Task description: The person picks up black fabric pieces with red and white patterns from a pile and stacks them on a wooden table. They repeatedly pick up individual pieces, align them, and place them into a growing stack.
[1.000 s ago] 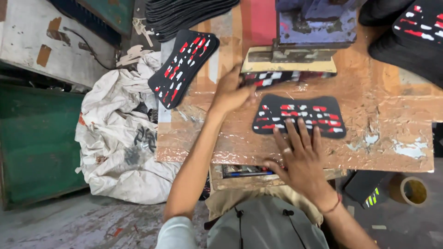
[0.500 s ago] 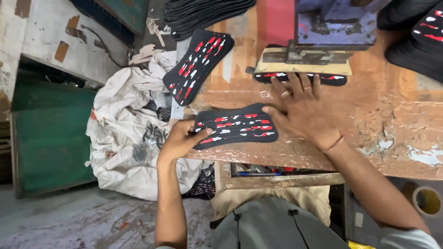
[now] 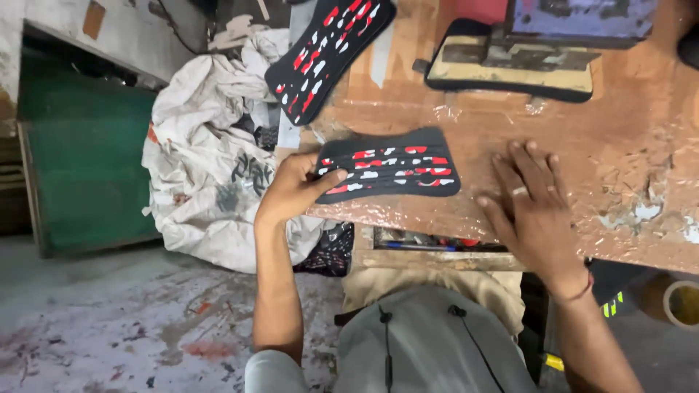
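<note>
My left hand (image 3: 291, 193) pinches the patterned black pad (image 3: 389, 171) by its left end at the surface's (image 3: 626, 175) left edge; it looks light, floppy. My right hand (image 3: 535, 207) lies flat, empty.

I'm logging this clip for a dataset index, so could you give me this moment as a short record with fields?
setting: worn wooden workbench seen from above, white sack on the floor at its left
left hand: left hand grips the left end of a black piece with red and white marks, thumb on top
right hand: right hand lies flat on the bench, fingers spread, holding nothing
other items: second patterned piece at the bench's far left edge; press block on a black pad behind
</note>
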